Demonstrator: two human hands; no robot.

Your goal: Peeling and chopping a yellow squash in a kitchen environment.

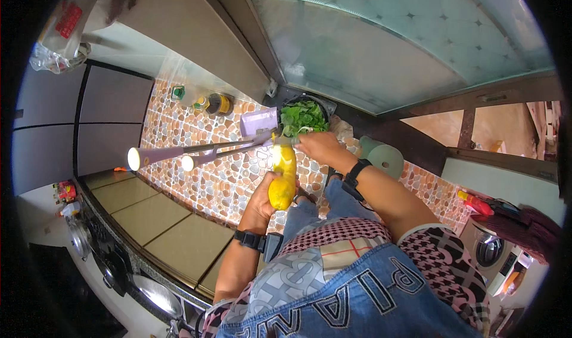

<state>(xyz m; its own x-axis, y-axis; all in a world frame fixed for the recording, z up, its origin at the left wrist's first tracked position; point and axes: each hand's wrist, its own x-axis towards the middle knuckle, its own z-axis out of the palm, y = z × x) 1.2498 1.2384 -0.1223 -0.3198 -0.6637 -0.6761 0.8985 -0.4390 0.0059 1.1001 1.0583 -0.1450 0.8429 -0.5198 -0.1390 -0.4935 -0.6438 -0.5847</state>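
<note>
A long yellow squash [283,172] is gripped around its lower end by my left hand [264,195]. Its narrower end points away from me, over the floor. My right hand [319,146] holds a small kitchen tool [286,140] with a greyish blade-like part against the far end of the squash. Blur hides whether this is a knife or a peeler. Just beyond the tool, green leaves [306,114] fill a dark bin whose rim [325,102] partly shows.
Left of the bin are a lilac dustpan [259,120] and long handles with lilac grips [156,158]. Bottles [219,104] stand on the pebble-patterned floor by the cabinet. A pale green roll [385,161] lies right. A dark-edged counter [129,259] runs along the left.
</note>
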